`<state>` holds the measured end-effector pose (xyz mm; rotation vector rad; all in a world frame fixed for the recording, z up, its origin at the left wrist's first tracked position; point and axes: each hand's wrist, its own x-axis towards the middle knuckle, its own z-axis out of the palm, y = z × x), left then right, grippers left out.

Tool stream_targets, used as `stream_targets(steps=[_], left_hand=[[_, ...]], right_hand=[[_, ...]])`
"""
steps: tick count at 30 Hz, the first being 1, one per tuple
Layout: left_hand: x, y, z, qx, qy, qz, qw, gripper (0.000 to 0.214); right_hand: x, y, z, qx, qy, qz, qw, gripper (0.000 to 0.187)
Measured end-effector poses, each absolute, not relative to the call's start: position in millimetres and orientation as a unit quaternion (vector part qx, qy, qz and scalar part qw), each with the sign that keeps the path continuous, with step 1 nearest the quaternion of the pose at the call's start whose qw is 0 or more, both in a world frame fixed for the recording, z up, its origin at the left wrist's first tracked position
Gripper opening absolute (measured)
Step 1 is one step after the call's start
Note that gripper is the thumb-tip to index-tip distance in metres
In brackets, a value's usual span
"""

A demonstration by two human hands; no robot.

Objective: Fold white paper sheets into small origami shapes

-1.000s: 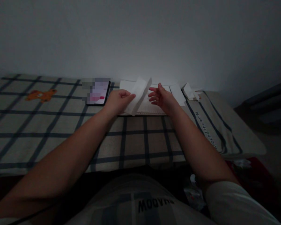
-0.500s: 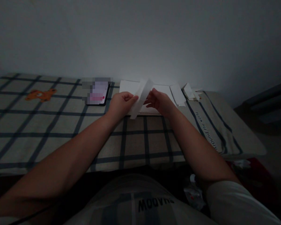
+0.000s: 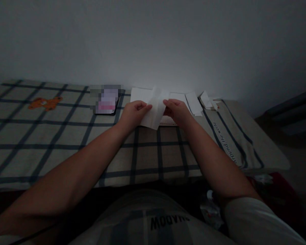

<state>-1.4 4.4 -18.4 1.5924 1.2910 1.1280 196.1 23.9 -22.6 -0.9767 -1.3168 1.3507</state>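
Note:
Between my hands is a white sheet of paper (image 3: pixel 156 110) with a crease along it, held tilted above an open notebook (image 3: pixel 140 92). My left hand (image 3: pixel 134 114) pinches its left edge between thumb and fingers. At the right edge, my right hand (image 3: pixel 177 111) grips it with thumb and forefinger, the other fingers curled behind. Much of the notebook is hidden under the sheet and my hands. Just right of the notebook lies a white paper strip (image 3: pixel 193 103).
Folded paper pieces (image 3: pixel 207 101) lie farther right on the checked tablecloth (image 3: pixel 73 136). To the left are a phone (image 3: pixel 108 100), partly pixelated, and an orange bear-shaped item (image 3: pixel 45 103). A wall rises behind the table. A plastic bottle (image 3: pixel 210 209) is below the table edge.
The right side of the paper has opened out toward the right and now lies flatter to view. My right hand's fingers have closed on its edge; my left hand has barely moved.

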Motion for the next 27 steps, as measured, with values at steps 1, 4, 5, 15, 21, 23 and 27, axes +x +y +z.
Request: stream_targets(steps=[1, 4, 5, 15, 21, 23, 27], left_hand=[[-1.4, 5.4, -19.3, 0.61, 0.502, 0.44, 0.427, 0.025], [-0.1, 5.4, -18.8, 0.577, 0.49, 0.423, 0.498, 0.021], [0.6, 4.6, -17.8, 0.575, 0.49, 0.42, 0.503, 0.022], [-2.3, 5.8, -21.4, 0.647, 0.516, 0.379, 0.414, 0.026], [-4.9, 7.4, -20.0, 0.664, 0.518, 0.373, 0.389, 0.023], [-4.9, 6.5, -16.8, 0.672, 0.523, 0.365, 0.376, 0.02], [-4.7, 5.2, -12.8, 0.694, 0.541, 0.328, 0.344, 0.018]], right_hand=[[196.1, 24.2, -22.7, -0.406, -0.538, 0.556, 0.486, 0.04], [195.9, 25.1, -23.5, -0.414, -0.535, 0.555, 0.485, 0.039], [195.9, 25.3, -24.0, -0.413, -0.535, 0.553, 0.486, 0.038], [196.3, 25.5, -26.8, -0.421, -0.564, 0.539, 0.462, 0.033], [196.3, 24.1, -26.6, -0.412, -0.576, 0.542, 0.451, 0.033], [196.2, 24.2, -26.7, -0.415, -0.586, 0.531, 0.449, 0.034], [196.3, 24.7, -25.7, -0.422, -0.568, 0.516, 0.483, 0.038]])
